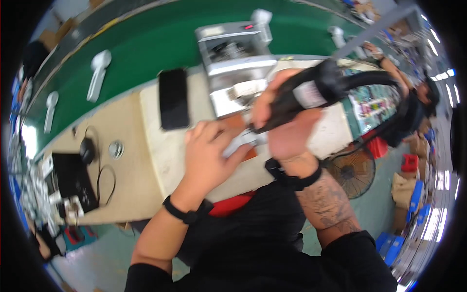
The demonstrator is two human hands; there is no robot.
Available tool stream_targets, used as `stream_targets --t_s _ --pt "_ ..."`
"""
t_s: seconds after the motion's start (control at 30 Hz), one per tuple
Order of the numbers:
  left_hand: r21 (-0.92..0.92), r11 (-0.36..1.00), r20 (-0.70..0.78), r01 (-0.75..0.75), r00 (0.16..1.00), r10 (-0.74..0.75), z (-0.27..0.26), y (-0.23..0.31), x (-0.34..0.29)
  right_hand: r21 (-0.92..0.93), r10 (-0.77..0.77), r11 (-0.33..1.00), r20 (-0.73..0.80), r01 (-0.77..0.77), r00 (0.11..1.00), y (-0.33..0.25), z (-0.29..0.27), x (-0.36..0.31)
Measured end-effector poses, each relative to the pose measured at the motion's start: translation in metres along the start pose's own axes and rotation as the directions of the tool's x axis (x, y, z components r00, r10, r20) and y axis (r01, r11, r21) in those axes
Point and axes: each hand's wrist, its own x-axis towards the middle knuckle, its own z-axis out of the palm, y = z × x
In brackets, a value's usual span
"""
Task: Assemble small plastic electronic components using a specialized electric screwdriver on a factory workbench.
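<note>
My right hand is wrapped round a black power screwdriver with a pale label and a thick black cable at its back end. The tool lies tilted, its tip pointing down and left. At that tip is a light-grey plastic piece, which my left hand holds down between thumb and fingers. Below the piece lies an orange-brown pad on the worktop. My hands cover part of the piece, and blur hides whether the tip touches it.
Just beyond my hands stands a grey metal box with an open front. Left of it lies a black rectangular mat. White handled devices, one at left, rest on the green belt. A fan stands at right; a person is beyond.
</note>
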Motion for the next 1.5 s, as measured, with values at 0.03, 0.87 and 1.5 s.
stream_targets --t_s 0.03,0.87,1.5 --pt "0.006 1.0 -0.004 -0.012 1.0 0.012 0.002 0.004 0.003 0.135 0.108 0.986 -0.046 -0.1 0.993 -0.003 0.004 -0.006" --pt "0.054 0.998 -0.04 -0.04 0.998 0.042 -0.014 0.021 -0.013 -0.007 -0.201 0.98 -0.09 0.201 0.976 -0.044 0.024 0.05" --pt "0.031 0.999 -0.01 -0.014 1.0 0.014 -0.002 0.004 -0.008 -0.023 -0.041 0.999 -0.07 0.04 0.997 -0.018 0.006 0.003"
